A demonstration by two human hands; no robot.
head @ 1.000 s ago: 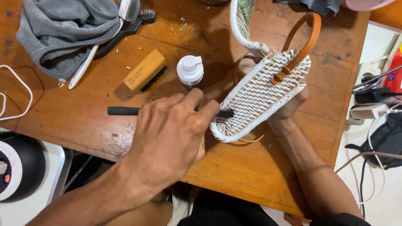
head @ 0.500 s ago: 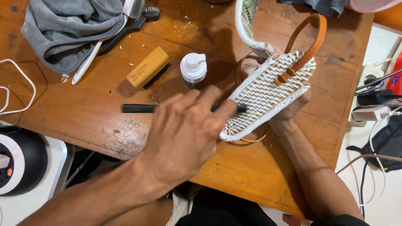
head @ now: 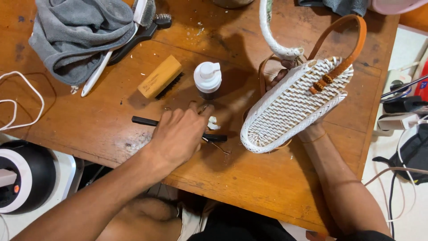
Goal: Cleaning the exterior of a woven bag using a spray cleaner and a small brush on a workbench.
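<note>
I see the left hand (head: 178,136) clamped on a black tool (head: 147,121) lying on the wooden surface (head: 267,187), right hand (head: 285,73) mostly hidden, gripping the white woven bag (head: 290,107) tilted above it, pump bottle (head: 207,79) nearby.

One head-worn camera looks steeply down, close over the wooden table (head: 276,187).

2 bare forearms — no sleeves.
</note>
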